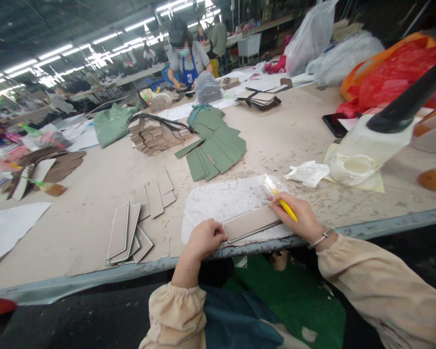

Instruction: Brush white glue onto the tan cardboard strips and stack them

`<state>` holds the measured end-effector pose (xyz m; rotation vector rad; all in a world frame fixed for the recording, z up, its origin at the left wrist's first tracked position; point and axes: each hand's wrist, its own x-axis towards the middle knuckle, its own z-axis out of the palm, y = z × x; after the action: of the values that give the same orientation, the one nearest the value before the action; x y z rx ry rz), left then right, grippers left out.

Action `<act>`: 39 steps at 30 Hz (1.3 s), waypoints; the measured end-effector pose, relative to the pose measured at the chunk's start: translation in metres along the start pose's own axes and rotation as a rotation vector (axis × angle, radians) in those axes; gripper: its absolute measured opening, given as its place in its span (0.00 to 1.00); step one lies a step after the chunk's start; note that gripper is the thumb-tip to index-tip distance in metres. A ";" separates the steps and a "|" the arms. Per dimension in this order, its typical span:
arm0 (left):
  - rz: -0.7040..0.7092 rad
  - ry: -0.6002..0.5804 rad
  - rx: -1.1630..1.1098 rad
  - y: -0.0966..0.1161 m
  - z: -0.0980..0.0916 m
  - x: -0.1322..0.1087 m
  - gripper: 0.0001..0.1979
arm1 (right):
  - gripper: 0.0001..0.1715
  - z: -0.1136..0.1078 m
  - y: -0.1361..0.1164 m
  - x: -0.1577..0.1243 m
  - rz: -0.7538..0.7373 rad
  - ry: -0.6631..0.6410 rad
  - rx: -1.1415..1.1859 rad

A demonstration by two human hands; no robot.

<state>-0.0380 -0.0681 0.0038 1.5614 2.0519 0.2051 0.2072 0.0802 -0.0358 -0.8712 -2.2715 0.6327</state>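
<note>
My left hand [204, 238] pinches the near left corner of a long beige panel [249, 223] with a pale rim and dark edge. The panel lies over a stained white sheet [203, 203] at the table's front edge. In my right hand [301, 217] is a yellow-handled brush [286, 207], its bristle end coated with white paste. The fingers of that hand also touch the panel's right end. Left of my hands lie several similar rimmed panels [119, 230], loosely stacked, beside thin beige strips [154, 198]. Green pieces [218, 150] fan out beyond the sheet.
At right stand a cut white jug [370, 150] with a black handle, crumpled tissue [307, 173] and a phone [334, 125]. Red bags [396, 72] lie behind them. A tied beige bundle [156, 134] sits further back. Across the table works another person [189, 58].
</note>
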 end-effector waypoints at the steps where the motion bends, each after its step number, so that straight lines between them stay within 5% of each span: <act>1: -0.003 -0.001 -0.001 0.000 0.000 0.000 0.04 | 0.03 0.000 0.000 0.000 0.002 -0.001 0.002; 39: 0.035 0.002 0.069 0.000 -0.002 -0.001 0.10 | 0.03 0.000 -0.002 0.003 -0.017 -0.004 -0.010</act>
<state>-0.0384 -0.0689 0.0060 1.6398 2.0540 0.1507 0.2044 0.0813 -0.0336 -0.8554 -2.2853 0.6160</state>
